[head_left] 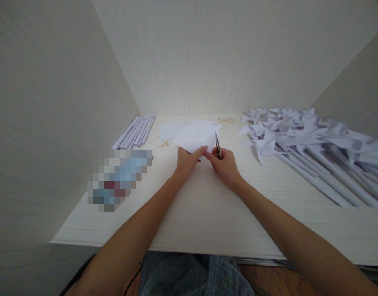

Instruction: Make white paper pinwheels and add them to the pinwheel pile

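A white sheet of paper with cut, pointed corners stands out in front of me, above the table. My left hand grips its near edge, thumb on top and the other fingers hidden underneath. Small red bits show by that hand; what they belong to I cannot make out. My right hand is closed around what look like metal scissors, points away from me. Its thumb and fingertip meet the paper's near edge, close to my left thumb.
Rolled paper sticks lie at the back left, near a flat white sheet and thin tan pieces. More tan pieces lie behind. Paper pinwheels on sticks pile up at right. A blurred object lies left.
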`<action>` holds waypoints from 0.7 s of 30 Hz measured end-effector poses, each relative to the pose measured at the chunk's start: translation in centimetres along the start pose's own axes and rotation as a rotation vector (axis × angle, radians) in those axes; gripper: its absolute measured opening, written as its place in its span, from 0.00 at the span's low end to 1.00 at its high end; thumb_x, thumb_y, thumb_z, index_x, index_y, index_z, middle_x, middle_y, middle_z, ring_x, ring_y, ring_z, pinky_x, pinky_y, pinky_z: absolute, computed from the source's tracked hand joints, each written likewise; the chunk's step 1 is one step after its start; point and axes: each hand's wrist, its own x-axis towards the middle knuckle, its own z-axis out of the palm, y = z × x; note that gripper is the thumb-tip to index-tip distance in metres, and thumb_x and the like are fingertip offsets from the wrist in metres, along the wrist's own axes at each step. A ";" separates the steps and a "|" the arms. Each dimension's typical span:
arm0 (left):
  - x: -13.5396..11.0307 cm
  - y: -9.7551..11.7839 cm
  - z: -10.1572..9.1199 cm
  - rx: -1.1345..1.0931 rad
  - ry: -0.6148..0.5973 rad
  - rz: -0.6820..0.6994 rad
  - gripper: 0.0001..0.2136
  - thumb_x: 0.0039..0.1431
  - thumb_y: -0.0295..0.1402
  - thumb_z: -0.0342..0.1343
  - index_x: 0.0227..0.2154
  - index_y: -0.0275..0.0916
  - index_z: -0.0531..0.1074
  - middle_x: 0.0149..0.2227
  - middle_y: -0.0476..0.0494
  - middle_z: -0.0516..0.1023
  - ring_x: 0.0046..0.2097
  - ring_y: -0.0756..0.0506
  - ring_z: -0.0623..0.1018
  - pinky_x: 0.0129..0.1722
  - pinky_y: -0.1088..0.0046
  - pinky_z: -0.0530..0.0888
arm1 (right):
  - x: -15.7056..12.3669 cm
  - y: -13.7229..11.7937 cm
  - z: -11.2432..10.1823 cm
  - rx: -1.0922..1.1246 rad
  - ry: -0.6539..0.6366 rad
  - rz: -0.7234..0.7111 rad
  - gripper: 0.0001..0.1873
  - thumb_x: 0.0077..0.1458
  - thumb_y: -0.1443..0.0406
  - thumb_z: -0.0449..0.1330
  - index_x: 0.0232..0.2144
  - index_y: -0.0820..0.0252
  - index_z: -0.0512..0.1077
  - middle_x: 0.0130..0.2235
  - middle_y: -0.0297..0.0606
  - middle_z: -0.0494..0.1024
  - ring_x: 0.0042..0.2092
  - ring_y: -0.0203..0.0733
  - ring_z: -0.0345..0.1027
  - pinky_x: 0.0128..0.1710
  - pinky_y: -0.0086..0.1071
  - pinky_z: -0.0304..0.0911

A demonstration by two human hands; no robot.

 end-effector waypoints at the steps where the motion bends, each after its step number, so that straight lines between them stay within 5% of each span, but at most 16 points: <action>1: 0.0 0.0 0.0 0.000 -0.001 0.003 0.09 0.35 0.34 0.60 0.19 0.33 0.69 0.21 0.47 0.73 0.20 0.53 0.69 0.15 0.80 0.64 | 0.0 0.0 0.0 -0.002 0.002 0.000 0.15 0.41 0.59 0.58 0.16 0.60 0.57 0.13 0.23 0.52 0.16 0.26 0.44 0.15 0.25 0.39; 21: 0.1 -0.4 0.0 -0.104 -0.002 -0.047 0.11 0.34 0.36 0.60 0.20 0.33 0.69 0.21 0.48 0.73 0.21 0.53 0.70 0.16 0.80 0.63 | 0.0 -0.2 0.0 0.191 -0.077 0.116 0.13 0.40 0.59 0.59 0.18 0.60 0.60 0.11 0.21 0.52 0.13 0.24 0.41 0.12 0.23 0.37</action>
